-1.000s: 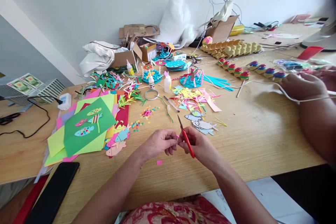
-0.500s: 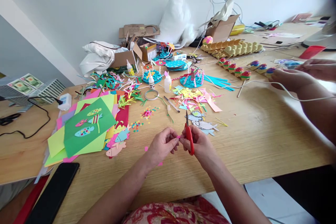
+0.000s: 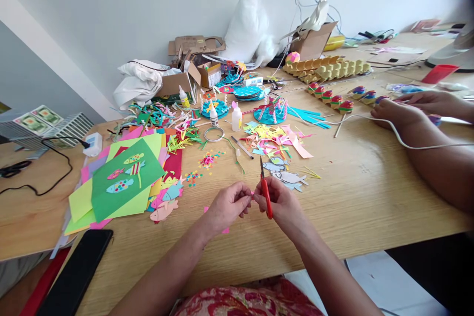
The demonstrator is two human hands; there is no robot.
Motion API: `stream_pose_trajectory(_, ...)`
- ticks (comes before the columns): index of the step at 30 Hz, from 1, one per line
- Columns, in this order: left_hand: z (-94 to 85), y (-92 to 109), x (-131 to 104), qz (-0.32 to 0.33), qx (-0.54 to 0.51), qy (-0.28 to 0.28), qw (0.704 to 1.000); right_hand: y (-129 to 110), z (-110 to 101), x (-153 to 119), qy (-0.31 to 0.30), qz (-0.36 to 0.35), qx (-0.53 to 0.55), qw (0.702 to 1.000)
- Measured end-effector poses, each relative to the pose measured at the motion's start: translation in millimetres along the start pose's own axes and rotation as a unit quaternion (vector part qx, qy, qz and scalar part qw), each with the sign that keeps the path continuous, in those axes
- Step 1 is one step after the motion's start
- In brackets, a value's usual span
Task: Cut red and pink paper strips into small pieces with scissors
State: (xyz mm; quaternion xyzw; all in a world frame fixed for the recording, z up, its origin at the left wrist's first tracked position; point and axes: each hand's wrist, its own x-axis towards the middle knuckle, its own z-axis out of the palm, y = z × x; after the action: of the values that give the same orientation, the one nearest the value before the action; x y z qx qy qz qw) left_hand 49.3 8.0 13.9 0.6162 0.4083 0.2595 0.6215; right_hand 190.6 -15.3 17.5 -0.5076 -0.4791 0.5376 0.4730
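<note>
Between thumb and fingertips my left hand point(image 3: 233, 202) pinches a tiny pink paper piece point(image 3: 252, 194). My right hand point(image 3: 279, 200) holds red-handled scissors point(image 3: 265, 195) with the blades pointing away from me, and its fingertips meet the same pink piece. Under my left forearm a small pink paper scrap point(image 3: 225, 230) lies on the table. Just beyond my right hand are paper fish cutouts point(image 3: 289, 177) in grey and blue. To the left, decorated paper fish point(image 3: 119, 186) lie on a green sheet point(image 3: 103, 173) atop a stack of coloured paper.
Glue bottles point(image 3: 236, 117), a tape ring point(image 3: 214, 134), paper scraps point(image 3: 270, 133) and confetti dots point(image 3: 208, 159) spread across the middle. A black phone point(image 3: 76, 271) lies front left. Another person's hands point(image 3: 403, 111) work at the right near painted egg-carton pieces point(image 3: 329, 98) and a white cable point(image 3: 394, 133).
My hands stay nearly in place; the scissors tilt slightly left. At the right, the other person's hands have shifted a little left and down.
</note>
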Motion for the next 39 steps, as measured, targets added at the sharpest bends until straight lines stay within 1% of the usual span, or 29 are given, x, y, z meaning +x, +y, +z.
stream_pose_trajectory(4,2.8,-2,0,0.002,-0.012,0.011,1.000,-2,3,-1,0.015,0.003,0.006,1.000)
stream_pose_trajectory(6,2.5,0,0,-0.002,-0.022,0.025,0.999,-4,2,-2,0.015,0.004,-0.010,1.000)
stream_pose_trajectory(8,0.8,4,0,-0.012,-0.043,0.041,0.998,-6,1,-6,0.004,0.000,-0.051,0.999)
stream_pose_trajectory(10,-1.8,8,-1,-0.013,-0.070,0.054,0.996,-8,-2,-12,-0.021,-0.009,-0.105,0.994)
stream_pose_trajectory(12,-4.1,12,-1,0.000,-0.100,0.059,0.993,-8,-4,-19,-0.044,-0.011,-0.157,0.987)
stream_pose_trajectory(14,-5.3,16,-2,0.011,-0.124,0.060,0.990,-8,-5,-25,-0.053,-0.008,-0.203,0.978)
stream_pose_trajectory(16,-5.0,18,-1,0.008,-0.136,0.062,0.989,-7,-4,-29,-0.059,-0.010,-0.232,0.971)
stream_pose_trajectory(20,-2.5,22,1,-0.003,-0.137,0.066,0.988,-5,-3,-31,-0.078,-0.018,-0.241,0.967)
stream_pose_trajectory(28,-0.6,23,1,-0.004,-0.143,0.052,0.988,-5,-3,-30,-0.083,-0.015,-0.251,0.964)
stream_pose_trajectory(39,1.0,23,2,-0.027,-0.120,0.048,0.991,5,-6,-30,-0.053,-0.046,-0.278,0.958)
